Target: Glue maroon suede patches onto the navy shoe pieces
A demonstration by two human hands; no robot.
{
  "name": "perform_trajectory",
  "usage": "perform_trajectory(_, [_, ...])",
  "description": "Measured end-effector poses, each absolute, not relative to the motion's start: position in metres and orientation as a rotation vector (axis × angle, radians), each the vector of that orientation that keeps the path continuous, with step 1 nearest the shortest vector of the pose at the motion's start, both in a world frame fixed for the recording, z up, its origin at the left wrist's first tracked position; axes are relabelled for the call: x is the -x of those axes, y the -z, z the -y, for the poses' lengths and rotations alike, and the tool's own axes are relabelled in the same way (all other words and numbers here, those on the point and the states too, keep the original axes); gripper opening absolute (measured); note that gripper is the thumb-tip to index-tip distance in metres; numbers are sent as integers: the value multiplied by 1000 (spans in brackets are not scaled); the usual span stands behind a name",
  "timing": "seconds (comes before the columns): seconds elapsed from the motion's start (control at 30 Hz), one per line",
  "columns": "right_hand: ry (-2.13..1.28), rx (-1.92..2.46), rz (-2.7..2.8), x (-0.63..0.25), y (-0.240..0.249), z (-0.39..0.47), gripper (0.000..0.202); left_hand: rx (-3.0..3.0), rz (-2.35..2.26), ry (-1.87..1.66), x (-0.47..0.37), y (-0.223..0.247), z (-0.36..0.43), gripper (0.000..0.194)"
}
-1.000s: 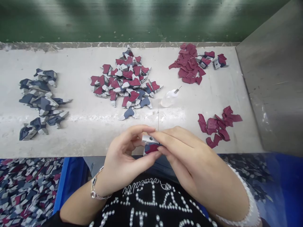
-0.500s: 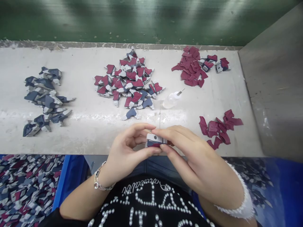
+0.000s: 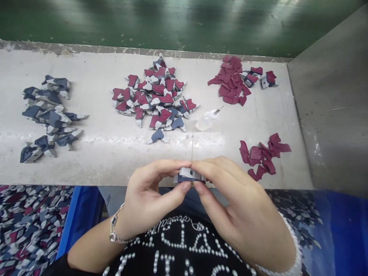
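**Head view: a small two-tone plastic part pinched between both hands at the bench edge**

Head camera looks down on a pale workbench with both hands meeting at its near edge. The left hand and the right hand are each closed in a fingertip pinch on one small grey-and-navy plastic part, thumbs underneath and forefingers on top. The part sits in the air just at the bench's front edge, touching nothing but the fingers; its grey top face shows a small round hole.

Judging by its size and how lightly it is held, the part looks very light and rigid, a moulded piece with hard edges and thin pointed tips. Its smooth surface is likely a little slippery, so a pinch across the broad flat faces, as here, seems the surest hold; the thin tips look like the weakest places to press.

Farther back on the bench lie a pile of navy-and-grey parts at the left, a mixed pile of maroon-faced parts in the middle, and a heap of maroon pieces at the back right. A second, smaller cluster of maroon pieces lies just beside the right hand. A small clear needle-tip bottle lies on its side between the middle pile and that cluster. Bins of loose parts flank the person's lap below the bench.
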State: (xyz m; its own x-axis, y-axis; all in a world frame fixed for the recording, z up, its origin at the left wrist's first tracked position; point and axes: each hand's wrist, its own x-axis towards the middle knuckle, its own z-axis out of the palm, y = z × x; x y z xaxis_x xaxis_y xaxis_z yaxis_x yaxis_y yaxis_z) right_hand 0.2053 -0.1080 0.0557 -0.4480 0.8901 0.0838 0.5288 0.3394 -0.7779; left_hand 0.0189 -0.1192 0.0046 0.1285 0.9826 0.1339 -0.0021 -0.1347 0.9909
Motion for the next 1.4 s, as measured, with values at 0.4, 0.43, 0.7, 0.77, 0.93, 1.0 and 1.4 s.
perform_trajectory(0.4, [-913,1213,2150,-202,-59,109,30,-1212,-975,-1278,-24,-2,117,44])
perform_trajectory(0.43, [-918,1218,2141,-202,-59,109,29,-1191,-958,-1269,-24,-2,116,43])
perform_trajectory(0.7, [-1025,1298,1988,-205,-52,104,29,-1002,-846,-1056,-20,-5,106,45])
perform_trajectory(0.77, [-1038,1305,1996,-204,-51,101,28,-1017,-893,-1046,-20,-7,106,51])
perform_trajectory(0.93, [-996,1269,2075,-205,-51,101,28,-1071,-999,-1071,-20,-12,110,44])
perform_trajectory(1.0, [-1007,1241,2077,-207,-51,104,28,-1100,-988,-1102,-20,-12,111,43])
perform_trajectory(1.4, [-1195,1315,1983,-201,-42,94,25,-893,-884,-916,-5,-5,101,39])
